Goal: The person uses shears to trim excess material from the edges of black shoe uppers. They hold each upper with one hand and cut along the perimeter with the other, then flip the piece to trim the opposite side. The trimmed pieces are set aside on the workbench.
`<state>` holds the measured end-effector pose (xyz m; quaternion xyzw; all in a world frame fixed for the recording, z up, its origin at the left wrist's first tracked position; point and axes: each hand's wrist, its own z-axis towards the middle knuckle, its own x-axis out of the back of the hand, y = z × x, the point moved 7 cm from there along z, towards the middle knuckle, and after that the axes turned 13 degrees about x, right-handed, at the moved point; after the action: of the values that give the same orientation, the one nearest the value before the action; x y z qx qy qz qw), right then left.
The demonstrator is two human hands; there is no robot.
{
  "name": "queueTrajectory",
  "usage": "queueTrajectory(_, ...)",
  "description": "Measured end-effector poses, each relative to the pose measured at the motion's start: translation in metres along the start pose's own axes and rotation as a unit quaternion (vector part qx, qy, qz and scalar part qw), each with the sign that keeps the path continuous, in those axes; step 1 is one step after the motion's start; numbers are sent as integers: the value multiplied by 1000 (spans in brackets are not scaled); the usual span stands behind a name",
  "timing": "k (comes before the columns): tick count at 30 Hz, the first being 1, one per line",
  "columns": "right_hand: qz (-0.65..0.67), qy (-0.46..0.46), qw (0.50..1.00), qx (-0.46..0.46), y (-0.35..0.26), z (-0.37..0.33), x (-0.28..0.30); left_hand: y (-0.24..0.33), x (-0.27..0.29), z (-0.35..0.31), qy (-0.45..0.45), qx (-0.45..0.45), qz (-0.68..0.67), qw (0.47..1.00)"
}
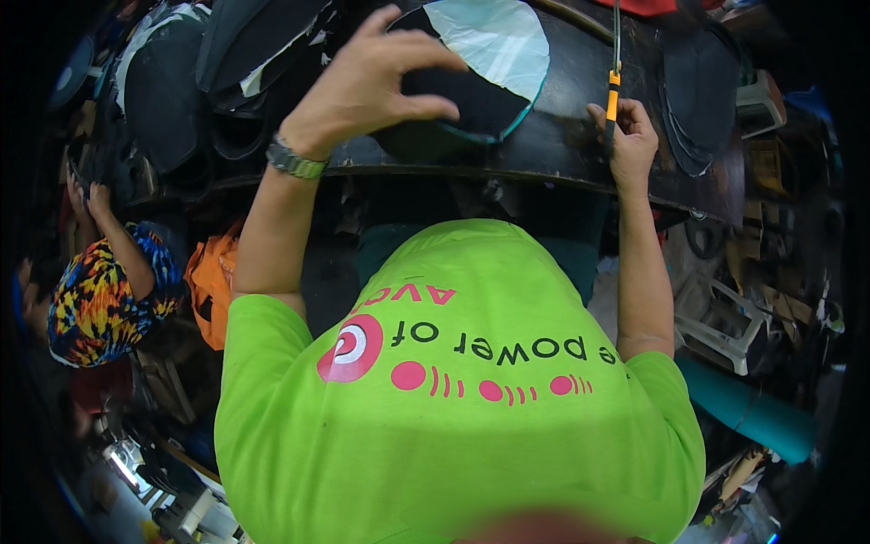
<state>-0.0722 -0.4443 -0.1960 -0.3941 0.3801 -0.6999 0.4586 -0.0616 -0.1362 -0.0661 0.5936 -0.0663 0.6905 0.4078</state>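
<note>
My left hand (385, 77), a metal watch on its wrist, is raised over the workbench with thumb and fingers spread and nothing between them. Beneath and beside it lies a rounded black sheet piece (453, 104) with a teal edge. A pale, shiny sheet (494, 45) covers its far right part. Whether my fingertips touch the piece, I cannot tell. On the right, my right hand (633, 145) is closed on a slim tool with a yellow-and-black handle (613, 91). A long thin shaft runs from the handle toward the far side; its exact kind is unclear.
Dark rounded sheets lie stacked on the bench (562, 150) at left (163, 109) and right (698, 91). A person in a multicoloured shirt (109, 295) works at far left. An orange bag (211, 286), a pale plastic stool (725, 317) and a teal roll (752, 412) are nearby.
</note>
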Motion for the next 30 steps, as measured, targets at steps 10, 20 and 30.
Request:
queueTrajectory(10, -9, -18, 1000, -19, 0, 3, -2, 4, -71, 0, -76, 135, 181, 971)
queueTrajectory(20, 423, -228, 810, -335, -57, -91, -35, 6, -74, 7, 30, 118, 107, 987)
queueTrajectory(30, 505, -264, 677, -465, -54, -135, -57, -2, -74, 16, -85, 114, 56, 988)
